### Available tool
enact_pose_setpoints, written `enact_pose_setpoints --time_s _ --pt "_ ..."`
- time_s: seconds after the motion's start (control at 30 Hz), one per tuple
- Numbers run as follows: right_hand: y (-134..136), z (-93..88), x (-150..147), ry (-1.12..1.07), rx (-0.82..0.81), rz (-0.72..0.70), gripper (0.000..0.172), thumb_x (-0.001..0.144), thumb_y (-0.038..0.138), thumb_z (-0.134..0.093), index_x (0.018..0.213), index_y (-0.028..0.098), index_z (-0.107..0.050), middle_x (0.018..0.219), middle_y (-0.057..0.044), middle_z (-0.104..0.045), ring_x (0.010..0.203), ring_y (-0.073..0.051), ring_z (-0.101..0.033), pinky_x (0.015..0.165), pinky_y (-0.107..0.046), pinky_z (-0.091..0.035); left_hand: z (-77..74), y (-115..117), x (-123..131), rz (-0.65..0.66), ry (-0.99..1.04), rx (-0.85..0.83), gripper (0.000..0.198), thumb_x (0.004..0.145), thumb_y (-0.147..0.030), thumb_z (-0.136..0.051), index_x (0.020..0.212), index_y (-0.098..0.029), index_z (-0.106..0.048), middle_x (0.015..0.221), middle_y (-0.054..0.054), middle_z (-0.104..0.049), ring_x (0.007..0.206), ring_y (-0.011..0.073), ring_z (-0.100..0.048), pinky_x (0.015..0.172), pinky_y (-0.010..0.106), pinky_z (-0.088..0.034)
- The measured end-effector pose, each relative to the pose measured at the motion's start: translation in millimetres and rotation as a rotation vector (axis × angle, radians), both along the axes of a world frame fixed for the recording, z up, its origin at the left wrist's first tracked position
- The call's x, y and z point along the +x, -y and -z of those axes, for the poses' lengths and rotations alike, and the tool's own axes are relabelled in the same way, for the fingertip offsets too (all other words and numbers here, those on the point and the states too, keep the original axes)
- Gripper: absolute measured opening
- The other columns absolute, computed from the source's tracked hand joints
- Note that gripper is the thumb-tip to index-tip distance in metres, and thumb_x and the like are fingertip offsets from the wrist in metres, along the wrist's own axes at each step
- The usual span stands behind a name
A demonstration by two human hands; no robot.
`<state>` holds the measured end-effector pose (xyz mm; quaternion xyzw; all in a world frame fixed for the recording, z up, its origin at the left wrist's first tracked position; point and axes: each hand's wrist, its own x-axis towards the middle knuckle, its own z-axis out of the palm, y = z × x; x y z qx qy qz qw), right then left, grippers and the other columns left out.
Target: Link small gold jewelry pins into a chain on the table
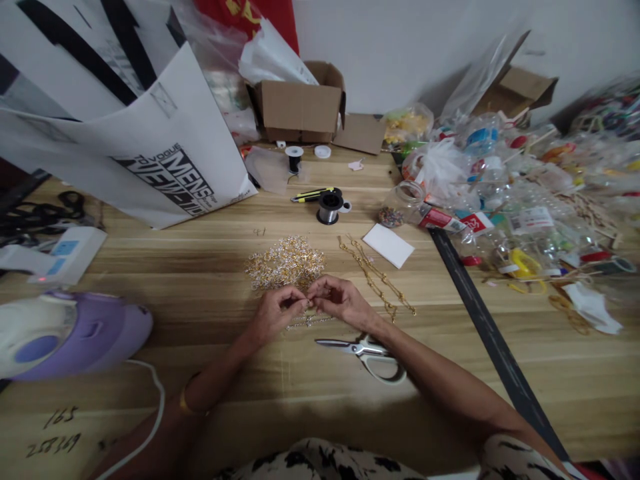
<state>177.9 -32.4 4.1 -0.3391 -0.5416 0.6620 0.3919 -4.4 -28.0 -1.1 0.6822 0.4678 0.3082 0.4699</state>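
Both hands meet over the middle of the wooden table, fingertips almost touching. My left hand (281,311) is closed in a pinch, and so is my right hand (338,300); what sits between the fingers is too small to make out. Just below them lies a thin silvery beaded chain (310,321), partly hidden by the hands. Beyond the fingers spreads a pile of gold and clear beads (286,261). Scissors (367,352) with pale handles rest nearer to me, blades pointing left. To the right lies a gold chain (375,277) in long strands.
A wire spool (329,207), a yellow-black cutter (313,195) and a white pad (389,245) lie farther back. Plastic bottles and bags (530,200) crowd the right. A purple-white appliance (75,337) with a cord stands left, a large paper bag (150,147) behind it.
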Motion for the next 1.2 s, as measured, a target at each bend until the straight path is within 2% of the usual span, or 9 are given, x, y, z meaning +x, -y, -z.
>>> enact_pose_setpoints --time_s 0.1,0.2,0.43,0.57,0.97,1.2 --pt "2.1 3.4 -1.3 0.045 0.058 0.001 0.019 0.077 0.025 -0.065 0.09 0.016 -0.056 0.082 -0.002 -0.057 0.075 -0.011 -0.055 0.069 -0.024 -0.045 0.8 0.2 -0.3 -0.003 -0.019 0.027 0.014 0.076 -0.023 -0.056 0.068 -0.012 -0.061 0.061 0.001 -0.061 0.057 0.0101 -0.052 0.054 0.019 -0.039" --pt "3.6 6.7 -1.7 0.1 0.125 -0.008 0.016 0.079 0.024 -0.062 0.09 0.016 -0.054 0.08 -0.001 -0.055 0.071 -0.011 -0.053 0.065 -0.023 -0.043 2.3 0.2 -0.3 -0.009 -0.017 0.035 0.014 0.076 -0.023 -0.056 0.068 -0.012 -0.06 0.062 0.001 -0.061 0.057 0.0103 -0.053 0.055 0.019 -0.04" --pt "2.0 8.5 0.5 0.281 0.39 0.024 0.009 0.083 0.024 -0.058 0.086 0.015 -0.059 0.083 -0.004 -0.054 0.073 -0.012 -0.051 0.065 -0.024 -0.043 3.5 -0.2 0.2 -0.013 -0.005 0.012 0.016 0.075 -0.025 -0.056 0.066 -0.012 -0.059 0.059 0.0 -0.058 0.055 0.0095 -0.05 0.052 0.018 -0.038" --pt "1.0 7.5 1.2 0.326 0.48 0.021 0.009 0.084 0.024 -0.057 0.085 0.016 -0.061 0.083 -0.005 -0.055 0.075 -0.013 -0.053 0.066 -0.025 -0.044 4.5 0.3 0.1 -0.003 0.012 0.016 0.014 0.074 -0.024 -0.056 0.067 -0.012 -0.058 0.06 0.0 -0.058 0.056 0.0095 -0.05 0.052 0.018 -0.038" --pt "1.1 5.7 -0.6 0.35 0.536 0.032 0.008 0.085 0.022 -0.055 0.081 0.016 -0.059 0.082 -0.005 -0.056 0.076 -0.015 -0.053 0.067 -0.027 -0.043 6.6 0.8 0.5 0.0 -0.001 0.012 0.01 0.073 -0.02 -0.056 0.068 -0.012 -0.059 0.061 0.0 -0.06 0.057 0.0095 -0.052 0.053 0.018 -0.039" --pt "2.7 6.9 0.0 0.376 0.414 0.053 0.01 0.088 0.024 -0.049 0.083 0.015 -0.052 0.074 -0.001 -0.051 0.066 -0.011 -0.047 0.058 -0.022 -0.037 2.4 1.8 1.9 0.013 -0.05 0.029 0.012 0.075 -0.022 -0.057 0.069 -0.012 -0.062 0.06 0.0 -0.062 0.055 0.0093 -0.053 0.053 0.018 -0.04"
